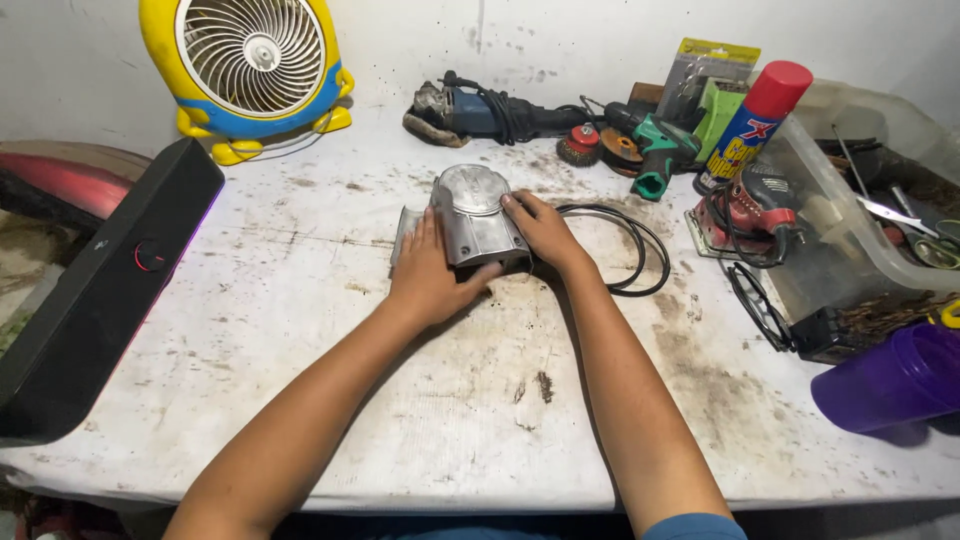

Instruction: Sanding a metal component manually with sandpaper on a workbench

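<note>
Steadying the metal cover (473,215) on the tabletop (300,330), the left hand (430,275) lies flat alongside while the right hand (540,228) presses on top; neither grip pinches, so even downward pressure should prevent sliding.

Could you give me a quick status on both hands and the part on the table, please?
Left hand and right hand flat against silver cast-metal cover, one each side. Cover resting on stained white table. Black rubber ring just right of it.
</note>
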